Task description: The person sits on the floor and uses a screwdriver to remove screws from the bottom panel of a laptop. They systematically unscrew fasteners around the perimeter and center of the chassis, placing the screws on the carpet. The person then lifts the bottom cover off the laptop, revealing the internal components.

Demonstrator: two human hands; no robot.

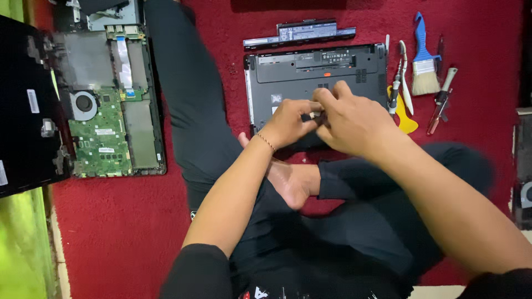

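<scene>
left hand [288, 120] pinching small dark part [308, 117] | right hand [354, 123] fingers curled onto same part | both over grey laptop [310, 72], centre top | battery [299, 32] just above | brush [424, 61], screwdrivers [440, 101] upper right | opened laptop [111, 105] upper left

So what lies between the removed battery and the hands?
In the head view, the upturned laptop's empty battery bay lies between the battery and both hands.
</scene>
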